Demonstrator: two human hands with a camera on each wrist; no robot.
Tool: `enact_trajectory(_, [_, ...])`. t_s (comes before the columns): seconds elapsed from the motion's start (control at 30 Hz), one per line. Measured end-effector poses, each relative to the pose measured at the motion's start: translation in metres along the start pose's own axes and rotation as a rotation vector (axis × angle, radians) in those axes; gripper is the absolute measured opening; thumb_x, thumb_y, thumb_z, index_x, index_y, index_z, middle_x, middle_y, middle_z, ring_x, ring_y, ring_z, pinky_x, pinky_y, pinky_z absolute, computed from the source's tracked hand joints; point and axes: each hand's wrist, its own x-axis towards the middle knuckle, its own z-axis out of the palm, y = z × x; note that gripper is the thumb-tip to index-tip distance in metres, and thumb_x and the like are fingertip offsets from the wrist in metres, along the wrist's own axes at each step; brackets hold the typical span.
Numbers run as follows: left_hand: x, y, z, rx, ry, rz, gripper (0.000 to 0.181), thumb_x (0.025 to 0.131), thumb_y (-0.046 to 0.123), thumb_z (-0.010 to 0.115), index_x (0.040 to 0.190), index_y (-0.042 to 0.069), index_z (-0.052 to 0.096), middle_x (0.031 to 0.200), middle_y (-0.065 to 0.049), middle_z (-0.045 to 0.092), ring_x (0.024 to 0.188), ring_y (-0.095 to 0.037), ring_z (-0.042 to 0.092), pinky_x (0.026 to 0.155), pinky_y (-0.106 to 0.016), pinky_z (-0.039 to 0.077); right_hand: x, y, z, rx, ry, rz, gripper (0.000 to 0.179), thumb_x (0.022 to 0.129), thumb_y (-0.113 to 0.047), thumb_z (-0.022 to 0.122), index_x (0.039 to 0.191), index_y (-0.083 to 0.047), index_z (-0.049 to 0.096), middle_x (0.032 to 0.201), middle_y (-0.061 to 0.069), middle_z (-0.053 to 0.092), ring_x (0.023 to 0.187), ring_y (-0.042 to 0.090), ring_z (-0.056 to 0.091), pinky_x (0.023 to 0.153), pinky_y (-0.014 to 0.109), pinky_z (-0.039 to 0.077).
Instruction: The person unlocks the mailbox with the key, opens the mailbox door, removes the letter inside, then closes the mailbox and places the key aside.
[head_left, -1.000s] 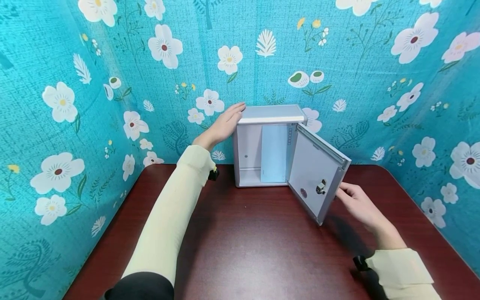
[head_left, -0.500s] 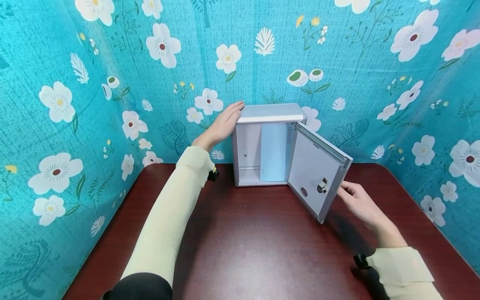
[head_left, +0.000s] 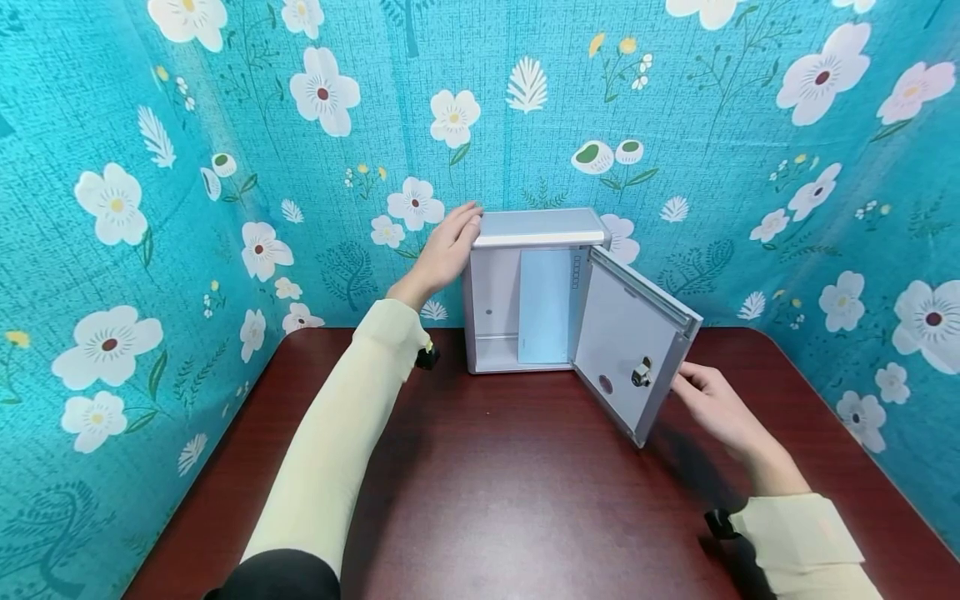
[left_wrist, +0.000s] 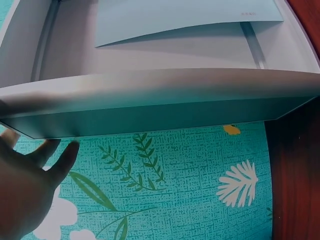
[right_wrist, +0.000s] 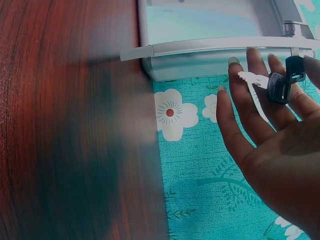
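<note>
A grey metal mailbox [head_left: 542,223] stands upright at the back of the table, its door [head_left: 618,333] swung out to the right. Inside leans a pale blue envelope [head_left: 543,308]. My left hand [head_left: 442,254] rests on the box's upper left edge, fingers extended. At the door's free edge, my right hand [head_left: 716,408] reaches behind the panel, which hides its fingertips in the head view. In the right wrist view, its thumb and finger pinch a black-headed key [right_wrist: 295,67] in the lock [right_wrist: 292,29]. A second key [right_wrist: 278,89] hangs beside it, against the fingers.
The dark red wooden table [head_left: 517,500] extends in front of the box. Teal flowered cloth [head_left: 495,50] covers the walls behind and on both sides. A latch [head_left: 642,372] sticks out from the door's inner face.
</note>
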Motion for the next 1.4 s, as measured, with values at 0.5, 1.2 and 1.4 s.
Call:
enact_trajectory(0.5, [-0.027, 0.012, -0.007, 0.090, 0.250, 0.093, 0.050, 0.111, 0.040, 0.037, 0.152, 0.016, 0.050, 0.159, -0.003, 0.044, 0.149, -0.008, 0.032, 0.122, -0.037, 0.028, 0.002, 0.000, 0.000, 0.002, 0.006, 0.003, 0.049, 0.111, -0.038, 0.044, 0.142, -0.004, 0.061, 0.127, -0.001, 0.070, 0.110, 0.000, 0.062, 0.089, 0.014, 0.047])
enact_trajectory(1.2, [-0.076, 0.015, 0.017, 0.241, 0.280, 0.208, 0.044, 0.106, 0.028, 0.054, 0.147, 0.013, 0.056, 0.155, -0.003, 0.047, 0.143, -0.020, 0.044, 0.102, -0.051, 0.050, 0.001, 0.001, 0.000, -0.003, 0.003, 0.012, 0.047, 0.111, -0.039, 0.044, 0.138, -0.006, 0.063, 0.127, 0.001, 0.070, 0.111, 0.000, 0.062, 0.092, 0.022, 0.051])
enact_trajectory(1.4, [-0.087, 0.014, 0.030, 0.263, 0.312, 0.215, 0.042, 0.104, 0.024, 0.057, 0.144, 0.013, 0.059, 0.161, 0.000, 0.039, 0.135, -0.024, 0.050, 0.094, -0.050, 0.054, 0.000, 0.001, 0.000, -0.006, 0.001, 0.009, 0.047, 0.111, -0.038, 0.044, 0.140, -0.006, 0.062, 0.129, 0.002, 0.069, 0.111, -0.001, 0.061, 0.091, 0.018, 0.048])
